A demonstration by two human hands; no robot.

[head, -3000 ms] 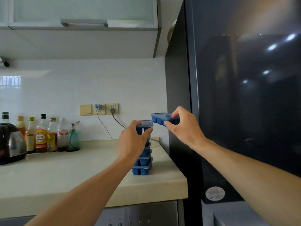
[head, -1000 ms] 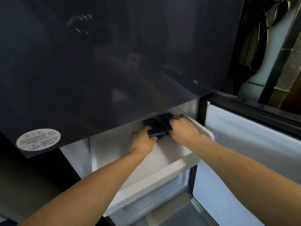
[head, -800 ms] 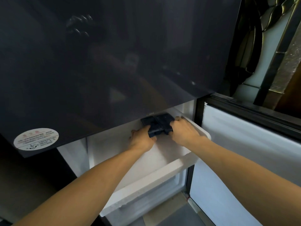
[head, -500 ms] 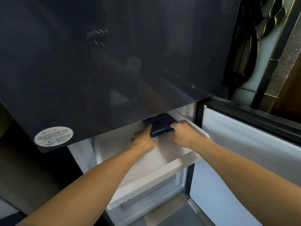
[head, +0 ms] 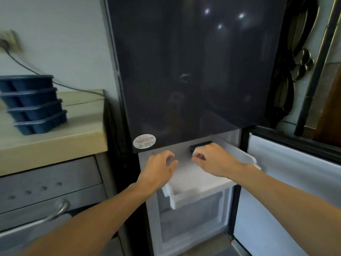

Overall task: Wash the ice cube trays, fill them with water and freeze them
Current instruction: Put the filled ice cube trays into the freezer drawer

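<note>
Head view: both hands are hovering empty over the open freezer drawer.
The left hand is hanging by the drawer's left edge, fingers loosely curled and apart. The right hand is sitting near its back right corner, fingers loosely curled, just in front of a dark blue ice cube tray lying there. Four stacked trays are standing on the countertop, well apart.
</note>
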